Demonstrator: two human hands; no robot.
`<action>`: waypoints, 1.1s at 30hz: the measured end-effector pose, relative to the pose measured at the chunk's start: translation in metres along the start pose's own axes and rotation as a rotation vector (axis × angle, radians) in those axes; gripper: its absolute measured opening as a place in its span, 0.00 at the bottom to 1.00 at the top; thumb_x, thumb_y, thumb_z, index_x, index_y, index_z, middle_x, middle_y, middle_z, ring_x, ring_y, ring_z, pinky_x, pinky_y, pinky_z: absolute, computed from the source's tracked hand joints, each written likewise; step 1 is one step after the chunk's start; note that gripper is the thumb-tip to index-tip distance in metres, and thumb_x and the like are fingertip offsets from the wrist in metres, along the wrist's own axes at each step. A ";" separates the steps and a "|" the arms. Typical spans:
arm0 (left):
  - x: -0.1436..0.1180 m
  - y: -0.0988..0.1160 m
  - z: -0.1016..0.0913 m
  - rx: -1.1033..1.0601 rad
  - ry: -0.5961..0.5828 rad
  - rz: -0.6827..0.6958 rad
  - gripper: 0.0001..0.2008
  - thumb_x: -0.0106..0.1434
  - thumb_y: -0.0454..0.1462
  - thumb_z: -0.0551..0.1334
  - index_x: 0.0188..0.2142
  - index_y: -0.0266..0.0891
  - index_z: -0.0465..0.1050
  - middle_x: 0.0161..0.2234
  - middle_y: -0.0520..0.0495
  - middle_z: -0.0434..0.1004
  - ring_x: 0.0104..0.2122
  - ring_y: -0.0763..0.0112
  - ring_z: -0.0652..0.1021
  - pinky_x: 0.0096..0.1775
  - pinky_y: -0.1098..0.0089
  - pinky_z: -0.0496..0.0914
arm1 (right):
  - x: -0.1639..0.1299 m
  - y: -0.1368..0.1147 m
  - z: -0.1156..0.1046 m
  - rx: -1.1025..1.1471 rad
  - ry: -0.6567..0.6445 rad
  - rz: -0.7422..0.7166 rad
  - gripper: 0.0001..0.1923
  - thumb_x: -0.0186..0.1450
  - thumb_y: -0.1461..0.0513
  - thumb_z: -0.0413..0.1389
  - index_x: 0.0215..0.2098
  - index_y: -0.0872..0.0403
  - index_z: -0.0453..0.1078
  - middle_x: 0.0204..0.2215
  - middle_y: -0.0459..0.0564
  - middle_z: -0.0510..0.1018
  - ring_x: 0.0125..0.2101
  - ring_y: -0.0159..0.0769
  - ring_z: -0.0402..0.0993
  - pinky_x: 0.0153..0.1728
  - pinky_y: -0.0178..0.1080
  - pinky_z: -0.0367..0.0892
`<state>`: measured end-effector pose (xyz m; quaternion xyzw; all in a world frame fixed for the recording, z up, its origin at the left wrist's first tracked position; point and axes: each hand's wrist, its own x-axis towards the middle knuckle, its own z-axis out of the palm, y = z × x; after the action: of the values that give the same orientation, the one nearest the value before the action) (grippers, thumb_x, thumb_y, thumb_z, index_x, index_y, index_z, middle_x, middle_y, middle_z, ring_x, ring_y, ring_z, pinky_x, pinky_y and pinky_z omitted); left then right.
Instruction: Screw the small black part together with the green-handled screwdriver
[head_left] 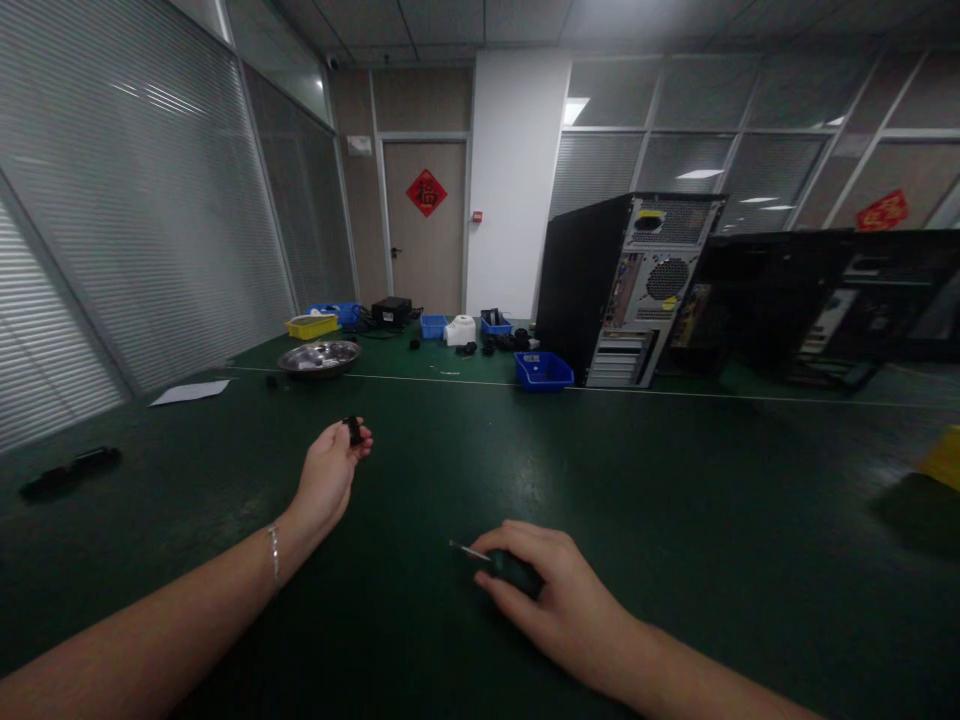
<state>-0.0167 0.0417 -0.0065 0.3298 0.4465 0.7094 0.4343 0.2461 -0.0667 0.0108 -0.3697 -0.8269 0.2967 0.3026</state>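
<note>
My left hand (330, 470) is stretched out over the dark green table (675, 480) and pinches a small black part (353, 429) between thumb and fingertips. A thin bracelet sits on that wrist. My right hand (551, 595) lies low on the table nearer to me, closed over the dark handle of a screwdriver (487, 560) whose thin metal shaft sticks out to the left. The two hands are apart.
A black computer tower (622, 285) stands at the back right, a blue bin (544, 371) in front of it. Further left lie a metal bowl (319, 357), a yellow tray (311, 326), more blue bins, a white sheet (190, 392) and a black object (69, 470).
</note>
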 end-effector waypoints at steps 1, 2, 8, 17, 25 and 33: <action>-0.001 0.000 0.000 -0.002 -0.015 -0.001 0.09 0.64 0.27 0.54 0.33 0.33 0.73 0.29 0.48 0.74 0.28 0.73 0.74 0.32 0.74 0.70 | 0.000 0.001 0.000 -0.003 0.002 -0.002 0.09 0.66 0.65 0.56 0.44 0.52 0.73 0.37 0.48 0.79 0.37 0.36 0.75 0.39 0.35 0.68; -0.002 0.000 0.001 -0.002 -0.033 -0.001 0.09 0.64 0.28 0.55 0.33 0.33 0.73 0.29 0.48 0.74 0.29 0.73 0.75 0.33 0.74 0.70 | 0.000 0.002 0.001 -0.004 0.005 -0.003 0.09 0.66 0.65 0.56 0.44 0.52 0.74 0.37 0.48 0.79 0.37 0.36 0.76 0.39 0.35 0.68; -0.004 -0.003 0.000 0.040 -0.153 -0.019 0.06 0.63 0.32 0.58 0.36 0.34 0.74 0.30 0.48 0.75 0.30 0.70 0.74 0.35 0.71 0.69 | 0.001 0.003 0.000 0.000 0.009 -0.004 0.09 0.66 0.64 0.56 0.44 0.52 0.74 0.37 0.48 0.80 0.37 0.36 0.76 0.40 0.36 0.68; -0.039 -0.001 0.011 0.246 -0.571 -0.150 0.15 0.64 0.40 0.61 0.48 0.36 0.71 0.29 0.49 0.74 0.28 0.68 0.72 0.32 0.68 0.65 | 0.001 0.000 0.001 0.002 0.050 0.018 0.09 0.65 0.66 0.57 0.43 0.53 0.75 0.36 0.48 0.80 0.37 0.36 0.76 0.40 0.35 0.68; -0.064 0.015 0.021 0.466 -0.874 -0.114 0.16 0.67 0.43 0.56 0.49 0.39 0.73 0.32 0.48 0.75 0.30 0.69 0.70 0.32 0.68 0.64 | 0.006 0.007 -0.005 0.012 0.175 0.100 0.16 0.66 0.64 0.56 0.53 0.52 0.69 0.43 0.51 0.77 0.43 0.40 0.74 0.45 0.40 0.68; -0.068 0.013 0.022 0.508 -0.955 -0.177 0.19 0.68 0.44 0.54 0.51 0.36 0.73 0.36 0.44 0.79 0.30 0.69 0.70 0.33 0.68 0.64 | 0.007 0.012 -0.002 -0.027 0.118 0.018 0.19 0.68 0.67 0.54 0.56 0.49 0.70 0.35 0.48 0.74 0.36 0.37 0.72 0.37 0.37 0.67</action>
<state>0.0252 -0.0153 0.0083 0.6710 0.3826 0.3115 0.5535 0.2487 -0.0546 0.0054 -0.3980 -0.8083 0.2659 0.3429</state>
